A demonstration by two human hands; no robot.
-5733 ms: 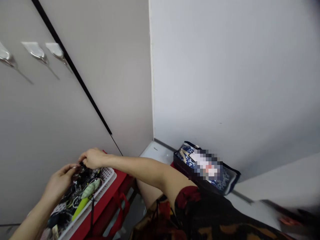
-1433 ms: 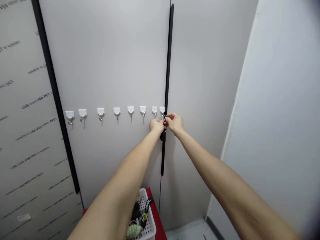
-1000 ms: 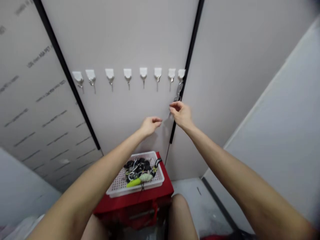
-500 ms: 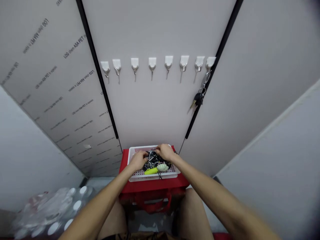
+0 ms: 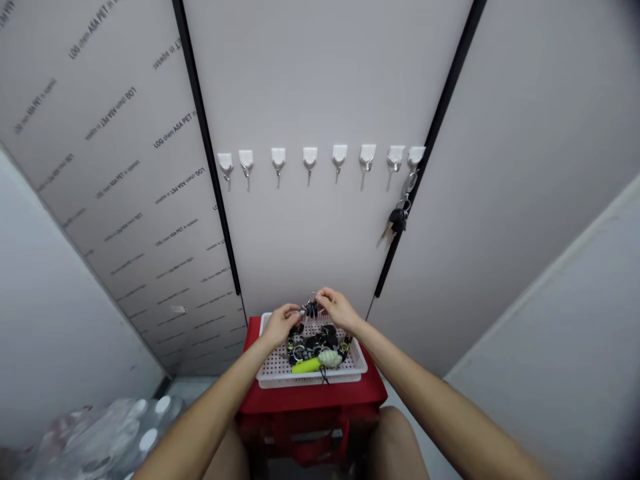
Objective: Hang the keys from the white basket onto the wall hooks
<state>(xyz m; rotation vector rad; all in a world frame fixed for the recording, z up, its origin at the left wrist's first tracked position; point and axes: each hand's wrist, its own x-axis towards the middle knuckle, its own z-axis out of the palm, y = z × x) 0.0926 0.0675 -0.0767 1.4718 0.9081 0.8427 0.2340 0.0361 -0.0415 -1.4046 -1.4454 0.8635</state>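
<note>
A bunch of keys (image 5: 312,309) with dark heads on a metal ring is raised just above the back of a white perforated basket (image 5: 310,382). My right hand (image 5: 339,311) pinches the ring from the right. My left hand (image 5: 281,324) has its fingers closed at the bunch's left side. Below them in the basket lie more dark keys and rings (image 5: 313,347), a lime-green item (image 5: 306,365) and a pale green ribbed piece (image 5: 330,359). On the rightmost white hook (image 5: 416,156) hangs another bunch of keys (image 5: 398,220).
The basket stands on a red bag (image 5: 313,399) between my knees. A row of several white hooks (image 5: 310,157) runs across the grey panel ahead, between black strips (image 5: 210,160). Clear bottles (image 5: 149,440) wrapped in plastic stand at the lower left.
A bunch of keys went onto the rightmost hook and was let go. Both hands came down to the basket, and now a second bunch is lifted out of the pile.
</note>
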